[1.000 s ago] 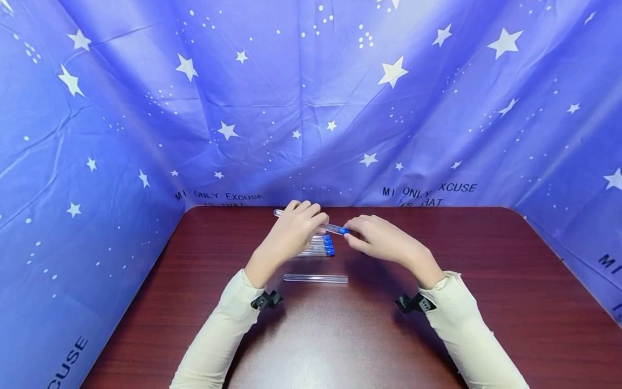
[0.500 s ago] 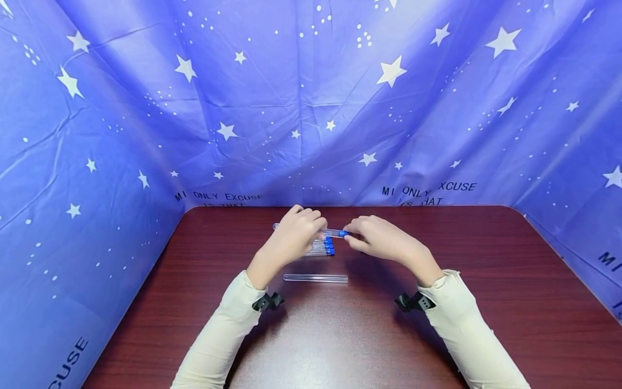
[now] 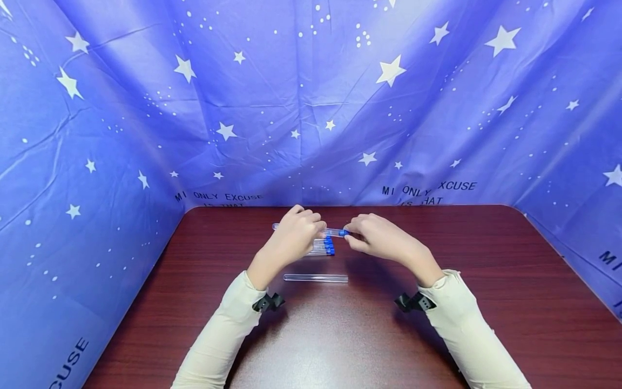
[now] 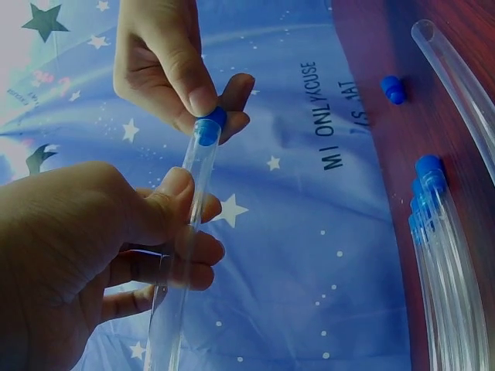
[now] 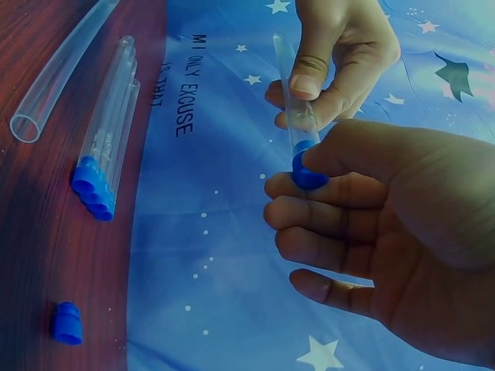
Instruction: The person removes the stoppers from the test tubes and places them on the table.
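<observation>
Left hand (image 4: 69, 247) grips smooth, clear, round-ended tube (image 4: 172, 309) above glossy wood-grain tabletop (image 3: 340, 335) | right hand (image 5: 410, 201) pinches its blue cap (image 5: 309, 179) | below left hand, aligned capped tubes (image 4: 452, 263); between wrists, uncapped tube (image 3: 316, 279)

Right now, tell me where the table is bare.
Bare: red-brown tabletop between both cream sleeves, nearer than the clear uncapped tube, and outside each sleeve. Crowded: beyond that tube, where blue-capped clear tubes lie together near a loose blue cap.
</observation>
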{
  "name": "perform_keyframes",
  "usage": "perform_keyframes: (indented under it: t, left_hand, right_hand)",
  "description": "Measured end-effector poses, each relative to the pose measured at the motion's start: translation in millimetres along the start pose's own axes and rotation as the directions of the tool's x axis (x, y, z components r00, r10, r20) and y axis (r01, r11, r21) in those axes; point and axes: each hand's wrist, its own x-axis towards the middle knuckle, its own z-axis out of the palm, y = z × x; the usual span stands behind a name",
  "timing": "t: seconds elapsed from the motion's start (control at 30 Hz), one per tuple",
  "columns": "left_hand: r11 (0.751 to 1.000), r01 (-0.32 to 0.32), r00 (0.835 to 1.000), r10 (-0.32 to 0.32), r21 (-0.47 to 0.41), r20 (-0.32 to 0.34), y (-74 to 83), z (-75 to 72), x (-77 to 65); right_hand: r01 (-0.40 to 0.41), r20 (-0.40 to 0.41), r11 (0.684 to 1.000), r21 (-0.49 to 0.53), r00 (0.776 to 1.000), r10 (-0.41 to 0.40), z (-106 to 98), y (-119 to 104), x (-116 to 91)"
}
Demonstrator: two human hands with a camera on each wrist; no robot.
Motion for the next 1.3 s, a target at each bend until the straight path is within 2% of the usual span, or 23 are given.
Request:
perform_keyframes:
  t: [0.67,1.0,1.3]
  left_hand:
    - [1.000,0.018,1.000,-0.018,0.013,0.011,0.2,-4.0,-1.1]
    - [0.999,0.047,0.998,-0.047,-0.007,0.048,-0.4,-8.1,0.1]
    - [0.998,0.067,0.997,-0.066,-0.020,0.040,-2.8,-10.1,-0.2]
  right_hand:
    - [0.042,-0.103,0.993,-0.108,0.993,-0.053,0.2,-6.3,0.5]
    - [0.059,-0.158,0.987,-0.150,0.984,-0.083,1.5,-5.4,0.6]
    - [0.042,-0.230,0.971,-0.233,0.968,-0.097,4.3,-8.5,0.8]
